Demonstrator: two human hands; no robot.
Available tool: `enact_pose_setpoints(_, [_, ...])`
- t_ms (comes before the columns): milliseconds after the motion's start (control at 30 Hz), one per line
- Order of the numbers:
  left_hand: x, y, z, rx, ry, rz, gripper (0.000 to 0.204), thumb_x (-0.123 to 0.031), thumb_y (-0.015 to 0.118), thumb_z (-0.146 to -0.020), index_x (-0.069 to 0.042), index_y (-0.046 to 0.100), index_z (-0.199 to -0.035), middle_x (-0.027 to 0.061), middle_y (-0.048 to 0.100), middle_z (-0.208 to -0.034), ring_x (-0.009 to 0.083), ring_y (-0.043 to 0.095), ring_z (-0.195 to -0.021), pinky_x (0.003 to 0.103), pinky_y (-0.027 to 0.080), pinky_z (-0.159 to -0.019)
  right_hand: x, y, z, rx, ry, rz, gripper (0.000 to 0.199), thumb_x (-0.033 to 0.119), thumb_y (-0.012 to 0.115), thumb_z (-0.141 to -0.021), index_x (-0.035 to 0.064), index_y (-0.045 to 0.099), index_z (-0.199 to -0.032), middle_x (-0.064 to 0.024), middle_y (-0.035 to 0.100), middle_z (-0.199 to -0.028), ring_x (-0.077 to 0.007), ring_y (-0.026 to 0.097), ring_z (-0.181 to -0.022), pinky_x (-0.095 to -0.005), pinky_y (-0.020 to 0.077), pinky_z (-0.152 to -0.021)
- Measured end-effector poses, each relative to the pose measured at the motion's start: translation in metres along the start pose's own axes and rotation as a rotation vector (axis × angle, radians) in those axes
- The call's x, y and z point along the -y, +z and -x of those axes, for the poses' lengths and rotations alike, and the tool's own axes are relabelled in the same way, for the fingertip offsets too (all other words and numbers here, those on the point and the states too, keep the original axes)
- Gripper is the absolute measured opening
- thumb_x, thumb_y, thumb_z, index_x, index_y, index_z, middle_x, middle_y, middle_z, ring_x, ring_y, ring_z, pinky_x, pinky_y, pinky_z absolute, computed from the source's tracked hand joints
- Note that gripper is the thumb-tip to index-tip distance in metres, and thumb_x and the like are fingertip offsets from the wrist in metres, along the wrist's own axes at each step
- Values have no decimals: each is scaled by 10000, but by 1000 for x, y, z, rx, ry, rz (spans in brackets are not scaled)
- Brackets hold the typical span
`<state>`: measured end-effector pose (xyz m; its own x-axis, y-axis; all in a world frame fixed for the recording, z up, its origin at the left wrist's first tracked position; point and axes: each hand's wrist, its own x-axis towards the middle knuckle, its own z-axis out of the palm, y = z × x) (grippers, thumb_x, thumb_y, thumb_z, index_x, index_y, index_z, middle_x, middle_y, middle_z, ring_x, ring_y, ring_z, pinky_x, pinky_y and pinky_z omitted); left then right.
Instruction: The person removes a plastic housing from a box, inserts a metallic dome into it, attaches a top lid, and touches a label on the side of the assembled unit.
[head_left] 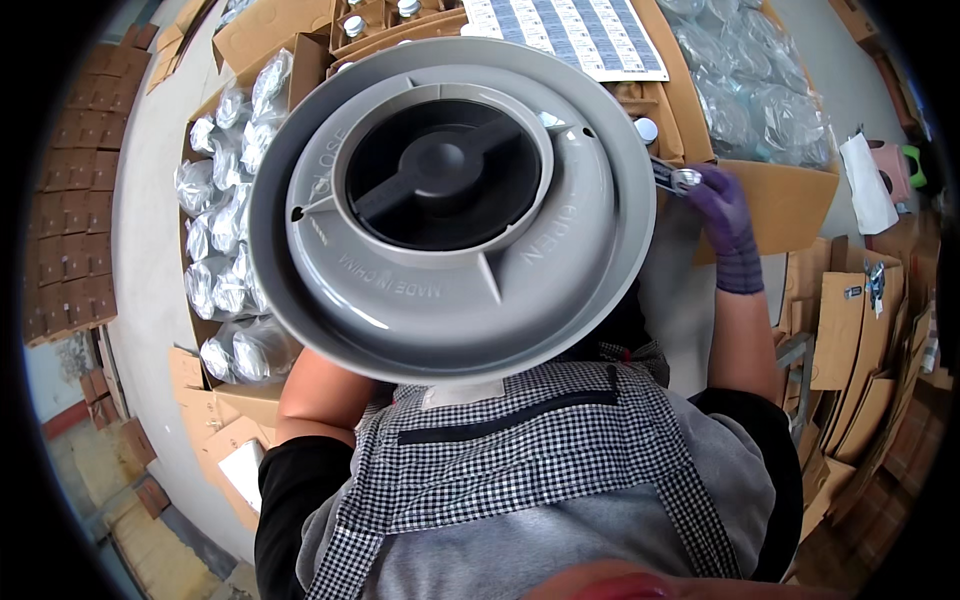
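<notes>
Toward two o'clock, gripped a dark metal-ended tool (pixel 676 180) in a nearly closed, purple-gloved right hand (pixel 725 205), could not tell the hidden left hand's opening or hold, and, if swung inward, possibly risked striking the round grey plastic dish (pixel 452 211) at twelve o'clock.

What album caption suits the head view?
Purple-gloved right hand gripping a shiny item beside a round gray part with black knob.
</notes>
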<state>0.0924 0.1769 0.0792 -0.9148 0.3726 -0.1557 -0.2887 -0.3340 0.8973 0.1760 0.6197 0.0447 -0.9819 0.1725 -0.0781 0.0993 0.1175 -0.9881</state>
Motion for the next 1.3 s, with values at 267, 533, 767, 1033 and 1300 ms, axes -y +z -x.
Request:
enact_pose_setpoints(267, [-2,-7,0,-1,-12,-34,284,-64,579,-945,8,651,-1210,132,718,-1108,221,700,-992,325,564,-886,-152,48,-37,-415,242,940,627,645,709,-793,40,713,-960,-195,706,-980,-426,658,-930,-504,504,-802])
enact_pose_setpoints(533, [2,-3,0,5,-12,-39,286,-65,575,-946,9,649,-1211,137,718,-1110,224,700,-992,327,565,-885,-191,46,44,-438,427,533,487,500,736,-847,29,711,-968,-173,717,-886,-276,697,-858,-389,520,-815])
enact_pose_setpoints(767, [29,5,-32,4,31,-6,287,-66,572,-946,10,648,-1212,142,717,-1111,227,700,-993,328,566,-884,-146,59,-47,-310,183,-91,180,115,593,-951,1,696,-1044,-25,702,-825,-97,590,-714,-258,483,-686])
enact_pose_setpoints(1033, [9,48,52,-411,167,-262,298,-21,612,-899,36,629,-1191,128,706,-1072,194,683,-958,307,552,-871,143,137,48,-94,-743,-188,487,277,488,-1060,12,489,-1469,-86,646,-1124,-60,458,-643,-232,470,-689])
enact_pose_setpoints(1300, [-2,83,127,-58,268,-377,413,-104,682,-910,12,587,-1295,110,701,-1122,194,675,-1062,331,531,-923,185,171,-17,222,-704,124,277,349,654,-993,103,700,-1112,-23,659,-1063,-99,610,-889,-258,508,-853])
